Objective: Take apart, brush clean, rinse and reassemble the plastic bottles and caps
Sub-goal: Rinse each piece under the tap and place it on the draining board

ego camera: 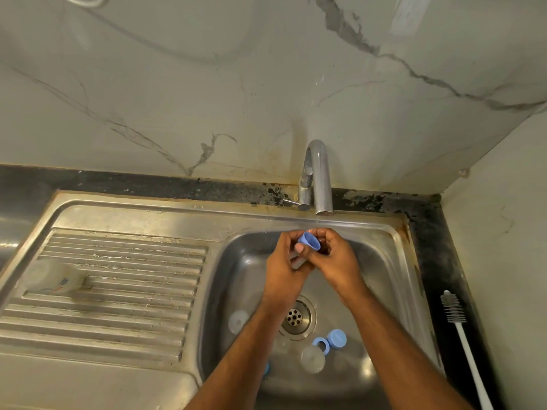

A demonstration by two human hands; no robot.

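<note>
Head view: both hands hold blue cap (308,242) beneath faucet (319,179), sink (393,261) twelve o'clock.
Left hand (284,267): pinching cap rim.
Right hand (334,258): fingers curled on cap.
Handling: light, stiff, likely wet-slick; grip by rim.

Small blue plastic piece (267,369) mostly hidden behind left forearm. White-handled bottle brush (466,341) on counter cut off at bottom edge. Round translucent part (238,320) in steel sink (384,261) too blurred to identify.
</note>
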